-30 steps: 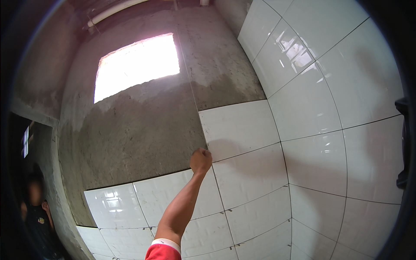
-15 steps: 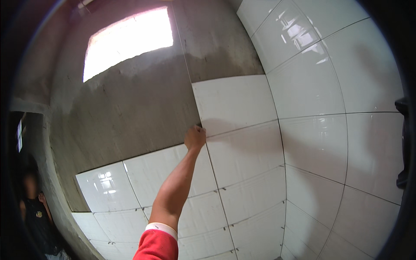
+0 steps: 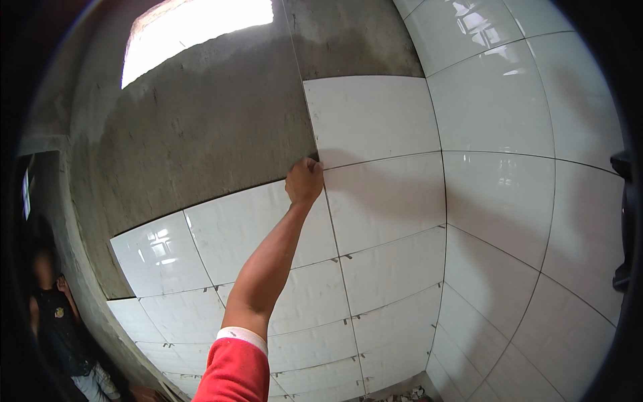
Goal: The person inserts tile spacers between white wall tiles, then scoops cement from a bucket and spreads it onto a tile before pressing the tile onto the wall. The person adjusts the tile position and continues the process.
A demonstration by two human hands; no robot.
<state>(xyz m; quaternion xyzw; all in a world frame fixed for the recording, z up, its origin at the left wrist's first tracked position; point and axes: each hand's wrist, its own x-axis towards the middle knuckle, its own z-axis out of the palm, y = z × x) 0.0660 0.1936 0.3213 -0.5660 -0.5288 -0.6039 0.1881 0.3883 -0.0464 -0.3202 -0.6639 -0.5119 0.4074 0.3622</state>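
My left hand (image 3: pixel 305 177), on a bare forearm below a red sleeve (image 3: pixel 231 372), is closed at the inner corner where tiling meets bare grey cement plaster (image 3: pixel 214 141). It touches the wall beside a large white tile (image 3: pixel 372 120) and just above the tiled rows (image 3: pixel 248 228). A thin vertical line (image 3: pixel 293 40), perhaps a string, runs down the plaster toward my fingers; whether they grip it or something small is hidden. Small tabs (image 3: pixel 347 256) sit in several tile joints. My right hand is out of view.
A person (image 3: pixel 57 315) in a dark sleeveless top stands in a doorway (image 3: pixel 63 174) at the left. A bright rough-edged opening (image 3: pixel 194 37) is high in the wall. A glossy tiled wall (image 3: pixel 489 114) adjoins at the right. Rubble (image 3: pixel 408 395) lies at the bottom.
The view has tilted downward, so the wall, opening and my hand appear higher, with more lower rows and rubble showing. My closed hand stays at the same corner.
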